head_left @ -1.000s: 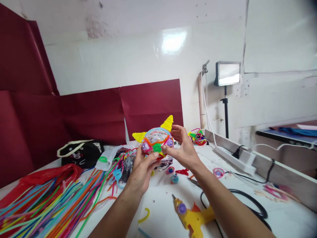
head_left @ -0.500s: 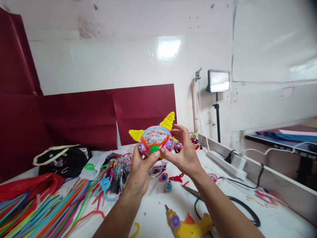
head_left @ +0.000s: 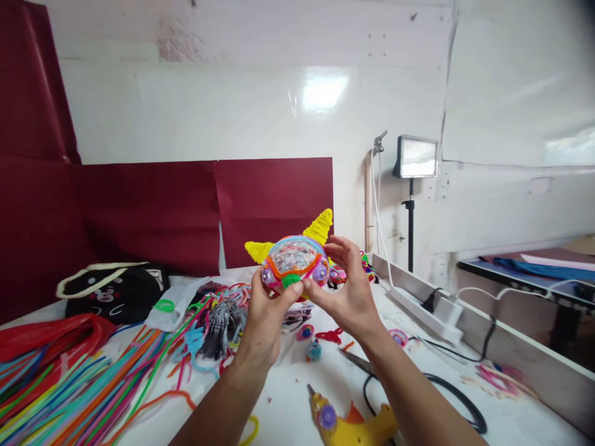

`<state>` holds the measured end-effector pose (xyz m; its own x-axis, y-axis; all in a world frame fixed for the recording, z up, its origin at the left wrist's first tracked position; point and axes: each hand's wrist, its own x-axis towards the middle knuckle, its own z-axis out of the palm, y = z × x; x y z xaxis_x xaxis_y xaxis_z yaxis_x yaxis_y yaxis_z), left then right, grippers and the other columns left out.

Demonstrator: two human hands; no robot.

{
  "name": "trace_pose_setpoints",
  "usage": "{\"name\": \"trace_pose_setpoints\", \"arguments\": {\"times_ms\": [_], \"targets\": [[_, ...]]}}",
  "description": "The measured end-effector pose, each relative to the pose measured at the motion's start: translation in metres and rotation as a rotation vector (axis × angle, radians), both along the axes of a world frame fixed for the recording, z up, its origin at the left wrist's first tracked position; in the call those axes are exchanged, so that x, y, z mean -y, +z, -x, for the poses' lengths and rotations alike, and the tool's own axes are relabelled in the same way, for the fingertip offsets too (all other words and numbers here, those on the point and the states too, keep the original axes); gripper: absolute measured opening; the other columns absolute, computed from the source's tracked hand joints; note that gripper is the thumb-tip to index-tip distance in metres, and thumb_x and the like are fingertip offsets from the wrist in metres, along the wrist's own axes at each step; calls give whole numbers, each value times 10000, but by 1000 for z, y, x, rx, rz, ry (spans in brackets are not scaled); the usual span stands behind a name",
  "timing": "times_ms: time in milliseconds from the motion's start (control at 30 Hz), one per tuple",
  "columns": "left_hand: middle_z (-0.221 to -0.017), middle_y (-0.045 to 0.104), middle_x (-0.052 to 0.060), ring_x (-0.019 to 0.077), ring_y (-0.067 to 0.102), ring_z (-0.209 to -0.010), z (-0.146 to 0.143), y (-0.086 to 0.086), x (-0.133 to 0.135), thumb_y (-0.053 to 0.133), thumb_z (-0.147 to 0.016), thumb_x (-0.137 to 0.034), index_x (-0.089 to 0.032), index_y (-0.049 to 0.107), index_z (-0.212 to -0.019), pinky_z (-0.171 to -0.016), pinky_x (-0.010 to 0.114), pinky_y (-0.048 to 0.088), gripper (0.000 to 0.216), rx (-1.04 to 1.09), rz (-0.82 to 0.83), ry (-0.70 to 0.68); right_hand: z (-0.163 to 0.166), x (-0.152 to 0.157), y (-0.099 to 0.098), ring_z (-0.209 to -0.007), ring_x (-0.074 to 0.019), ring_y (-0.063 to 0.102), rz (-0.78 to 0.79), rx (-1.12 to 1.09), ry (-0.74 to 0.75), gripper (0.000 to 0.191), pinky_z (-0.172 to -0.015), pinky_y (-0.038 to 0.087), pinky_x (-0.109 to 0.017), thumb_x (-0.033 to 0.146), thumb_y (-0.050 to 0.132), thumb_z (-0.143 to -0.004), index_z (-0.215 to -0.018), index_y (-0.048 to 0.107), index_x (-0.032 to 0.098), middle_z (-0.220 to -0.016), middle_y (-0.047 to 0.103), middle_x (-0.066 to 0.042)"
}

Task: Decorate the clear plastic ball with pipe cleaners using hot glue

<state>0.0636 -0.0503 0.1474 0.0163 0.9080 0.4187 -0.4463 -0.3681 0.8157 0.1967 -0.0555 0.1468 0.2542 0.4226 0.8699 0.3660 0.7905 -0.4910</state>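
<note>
Held up over the table is a rounded pipe-cleaner craft figure [head_left: 294, 257], with two yellow horn-like points, purple round pieces at its sides and a green piece low in the middle. My left hand [head_left: 267, 310] grips its lower left side, thumb near the green piece. On the lower right, my right hand [head_left: 346, 288] pinches it with the thumb, its other fingers curled behind and partly hidden. Below my hands lies a yellow glue gun [head_left: 351, 427], beside scissors [head_left: 357, 360] partly covered by my right forearm.
Loose colourful pipe cleaners [head_left: 106, 384] cover the left of the table [head_left: 279, 409]. Behind them sit a black bag [head_left: 116, 294] and a red plastic bag [head_left: 60, 331]. A power strip [head_left: 430, 316] runs along the right edge, near a lamp on a stand [head_left: 418, 157].
The view has shifted slightly. Both hands keep the same hold on the craft figure, which sits a little further right in view.
</note>
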Motion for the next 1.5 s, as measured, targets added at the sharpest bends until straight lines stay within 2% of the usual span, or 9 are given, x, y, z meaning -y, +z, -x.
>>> {"name": "trace_pose_setpoints", "arguments": {"times_ms": [267,567,700,900,1233,1500], "targets": [[-1115,709,51,225,666,-1048,-1,1,1,837,-640,-269,-202,558,-1166,-983,393,500,599,11,0,7,2,-1,0,-1171,-257,590,-18,-19,3,697,-1039,498,-472,312,800,-703,-1288,423,272,-1264,588,-89],[-1115,718,67,251,669,-1056,-1,-1,-2,829,-661,-286,-187,562,-1159,-997,434,495,573,20,-23,-27,3,2,1,-1173,-263,588,-26,-43,-16,734,-1043,494,-484,331,822,-693,-1309,427,272,-1291,557,-99],[-1110,720,62,250,668,-1061,-2,-2,-2,830,-651,-297,-195,569,-1153,-987,419,498,575,31,-12,-28,3,2,1,-1158,-267,596,-8,-35,-26,733,-1023,508,-492,338,818,-697,-1312,423,279,-1305,547,-96],[-1029,723,49,242,686,-959,-2,-3,-4,825,-653,-315,-198,562,-1095,-887,407,532,528,17,-15,-17,3,2,0,-1149,-273,601,7,-29,-28,726,-1012,519,-495,346,815,-700,-1308,425,283,-1298,546,-94],[-1046,724,45,233,685,-968,0,-5,-3,804,-697,-295,-198,543,-1122,-879,394,535,508,18,-35,-56,3,1,0,-1165,-270,596,3,-46,-2,733,-1043,502,-494,347,829,-687,-1296,424,284,-1293,547,-91],[-1094,720,61,245,677,-1025,-2,-5,-4,804,-687,-303,-194,545,-1139,-932,406,518,533,25,-24,-53,3,3,0,-1160,-264,598,8,-41,-15,736,-1037,500,-480,326,827,-691,-1308,429,277,-1290,553,-87]]}}
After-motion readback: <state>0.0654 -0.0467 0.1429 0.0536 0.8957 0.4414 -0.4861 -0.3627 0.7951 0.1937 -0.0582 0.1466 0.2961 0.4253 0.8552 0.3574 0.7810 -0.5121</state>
